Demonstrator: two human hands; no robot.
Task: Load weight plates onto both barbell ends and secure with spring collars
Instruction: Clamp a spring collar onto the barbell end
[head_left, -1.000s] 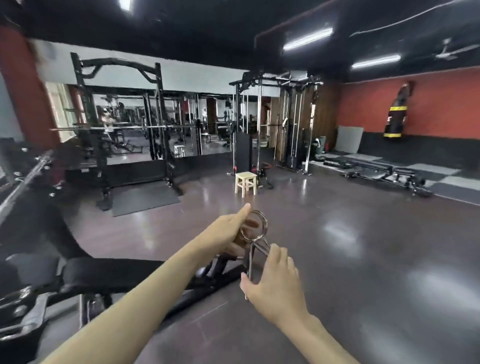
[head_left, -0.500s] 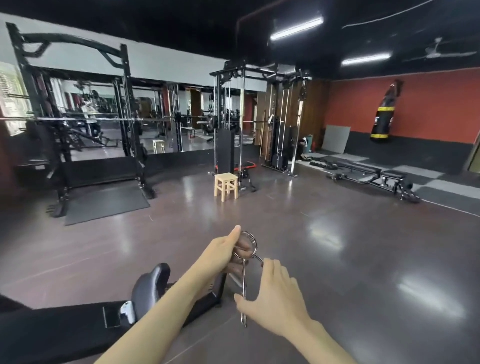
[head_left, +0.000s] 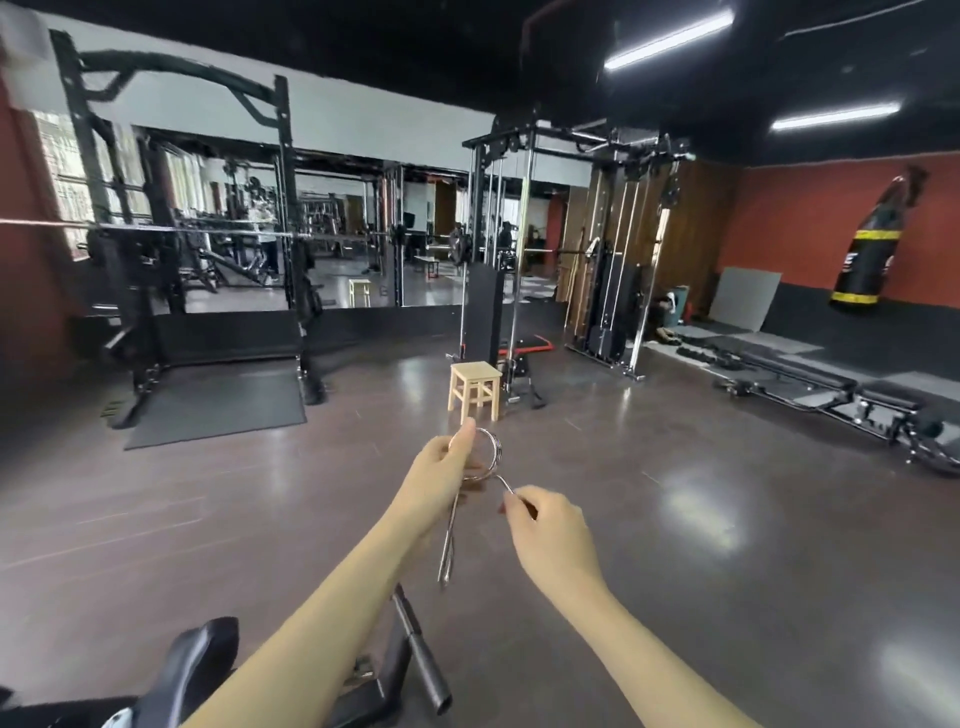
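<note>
A chrome spring collar (head_left: 488, 452) is held up in front of me, its coil on top and one long handle hanging down. My left hand (head_left: 441, 478) grips the coil with the thumb on its upper edge. My right hand (head_left: 545, 525) pinches the collar's other handle, which angles down to the right. A long bare barbell (head_left: 208, 231) rests across the black squat rack (head_left: 171, 234) at the far left. I see no weight plates near my hands.
A black bench end and its foot bar (head_left: 415, 654) lie just below my arms. A small wooden stool (head_left: 475, 389) stands ahead, in front of a cable machine (head_left: 571, 249). Adjustable benches (head_left: 857, 400) line the right side, with a punching bag (head_left: 867, 244) against the red wall.
My view has swung right, away from the bench at my left. The right hand has shifted from cupping the hanging handle to pinching the other handle, spreading the two apart.
</note>
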